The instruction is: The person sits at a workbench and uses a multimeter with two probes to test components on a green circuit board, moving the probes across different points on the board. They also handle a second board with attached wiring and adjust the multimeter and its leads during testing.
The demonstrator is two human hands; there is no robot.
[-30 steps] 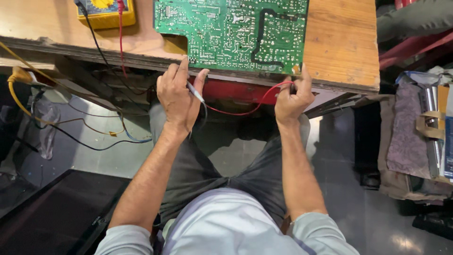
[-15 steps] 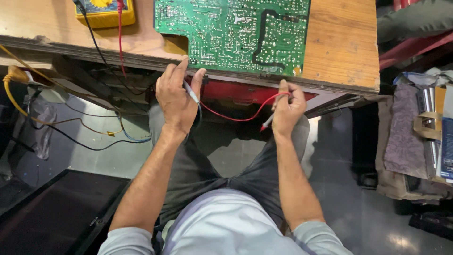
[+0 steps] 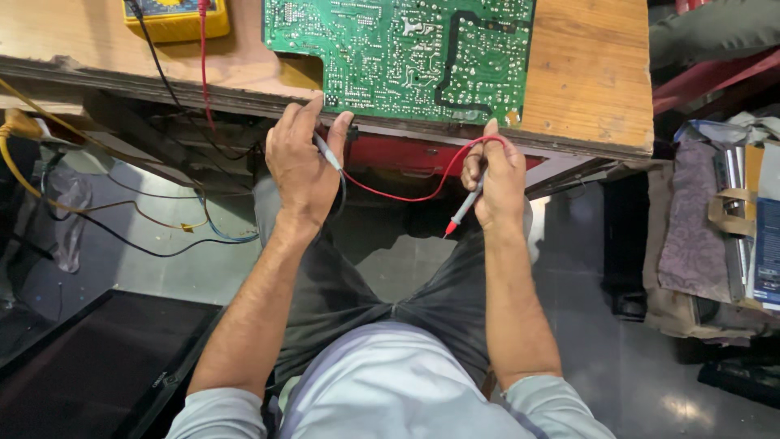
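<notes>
A green circuit board (image 3: 406,49) lies solder side up on the wooden workbench (image 3: 585,73), near its front edge. My left hand (image 3: 302,167) sits just below that edge and grips a grey test probe (image 3: 327,152) whose tip points toward the board's lower left corner. My right hand (image 3: 496,183) is closed around the red test probe (image 3: 465,207), which points down and away from the board. The probe's red lead (image 3: 398,195) sags between my hands. A yellow multimeter (image 3: 175,16) stands at the bench's back left, with red and black leads running from it.
Yellow and black cables (image 3: 97,207) hang under the bench on the left. A dark flat screen (image 3: 89,366) lies on the floor at lower left. Cloth, cardboard and metal parts (image 3: 715,228) are piled at the right. My knees fill the space below the bench.
My right hand has come down off the board's lower right corner, and the red probe now points downward. My left hand has stayed at the bench edge.
</notes>
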